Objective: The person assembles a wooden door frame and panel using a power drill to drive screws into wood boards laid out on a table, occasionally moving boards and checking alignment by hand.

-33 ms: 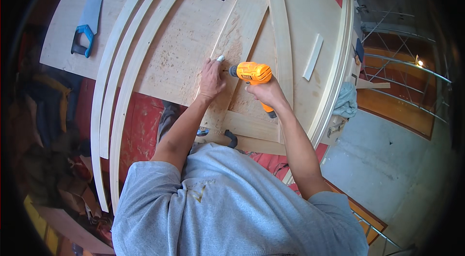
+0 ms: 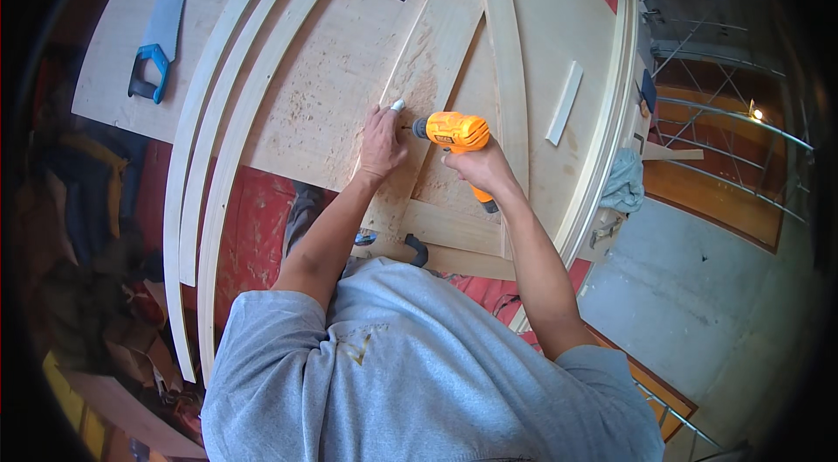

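At the left, the left hand [image 2: 381, 146] rested on the left edge of the plank [image 2: 443, 51], beside a small white thing [image 2: 398, 105] too small to identify; whether that grip pinched anything, I could not tell. Just to its right, the orange drill [image 2: 456, 130] pointed its nose leftward at those fingers, its tip barely discernible, while the right hand [image 2: 480, 168] had its grip wrapped around the partly hidden handle.
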A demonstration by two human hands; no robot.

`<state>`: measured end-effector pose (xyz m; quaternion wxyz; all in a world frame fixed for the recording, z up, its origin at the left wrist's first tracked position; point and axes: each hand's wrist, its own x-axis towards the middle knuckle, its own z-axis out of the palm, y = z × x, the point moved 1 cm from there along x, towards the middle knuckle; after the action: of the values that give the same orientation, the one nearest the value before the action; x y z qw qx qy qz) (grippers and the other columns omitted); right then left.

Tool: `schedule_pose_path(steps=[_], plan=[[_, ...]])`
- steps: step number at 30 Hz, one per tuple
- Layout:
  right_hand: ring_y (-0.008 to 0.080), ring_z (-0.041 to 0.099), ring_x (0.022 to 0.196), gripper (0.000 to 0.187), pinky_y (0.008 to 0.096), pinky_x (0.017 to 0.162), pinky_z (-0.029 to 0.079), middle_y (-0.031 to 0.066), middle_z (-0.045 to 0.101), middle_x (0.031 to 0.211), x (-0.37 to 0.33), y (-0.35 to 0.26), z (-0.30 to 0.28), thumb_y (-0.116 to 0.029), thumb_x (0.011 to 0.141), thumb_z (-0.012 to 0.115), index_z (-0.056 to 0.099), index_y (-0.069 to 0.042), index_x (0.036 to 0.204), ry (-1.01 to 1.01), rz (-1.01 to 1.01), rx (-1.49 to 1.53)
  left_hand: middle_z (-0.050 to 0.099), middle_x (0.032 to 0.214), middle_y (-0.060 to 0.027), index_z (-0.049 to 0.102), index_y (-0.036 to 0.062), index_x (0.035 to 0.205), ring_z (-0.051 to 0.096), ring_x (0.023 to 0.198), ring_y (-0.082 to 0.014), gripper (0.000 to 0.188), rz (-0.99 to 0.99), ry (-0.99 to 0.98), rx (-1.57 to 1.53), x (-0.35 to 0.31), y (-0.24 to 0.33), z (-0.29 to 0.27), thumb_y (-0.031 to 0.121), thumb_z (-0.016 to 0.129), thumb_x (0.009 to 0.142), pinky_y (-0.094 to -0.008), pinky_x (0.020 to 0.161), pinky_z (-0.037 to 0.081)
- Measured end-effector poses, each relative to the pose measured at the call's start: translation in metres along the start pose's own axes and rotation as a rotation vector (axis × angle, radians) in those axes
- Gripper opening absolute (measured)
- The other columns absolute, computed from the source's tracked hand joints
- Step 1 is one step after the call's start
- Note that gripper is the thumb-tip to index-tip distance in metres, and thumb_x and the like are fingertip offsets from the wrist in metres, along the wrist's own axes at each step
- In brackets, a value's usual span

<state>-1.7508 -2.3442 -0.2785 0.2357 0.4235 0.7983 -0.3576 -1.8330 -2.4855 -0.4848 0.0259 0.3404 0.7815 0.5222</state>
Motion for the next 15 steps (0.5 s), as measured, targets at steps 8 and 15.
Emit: schedule_pose_path(steps=[8,15], plan=[[0.0344,0.071,0.108,0.048,0.0413,0.095,0.055,0.0201,0.073,0.116,0.004,0.008,0.002,-0.024,0.079,0.071,0.068,-0.005,0.123,-0.017,0.016,-0.019,0.063,0.130,-0.0178,0.050,0.0014,0.145,0.056,0.127,-0.0347,0.076,-0.013,-0.008,0.000,-0.002,0.004,0.001,-0.001,0.065,0.070,-0.0529,0.122,0.034],[0.0302,0.073,0.099,0.043,0.0410,0.089,0.057,0.0163,0.075,0.106,0.009,0.004,0.007,-0.022,0.079,0.074,0.068,-0.004,0.117,-0.033,0.026,0.023,0.062,0.130,-0.0184,0.048,0.0011,0.146,0.055,0.128,-0.0356,0.079,-0.029,-0.023,0.010,-0.001,-0.001,-0.001,0.001,0.066,0.070,-0.0533,0.122,0.033]])
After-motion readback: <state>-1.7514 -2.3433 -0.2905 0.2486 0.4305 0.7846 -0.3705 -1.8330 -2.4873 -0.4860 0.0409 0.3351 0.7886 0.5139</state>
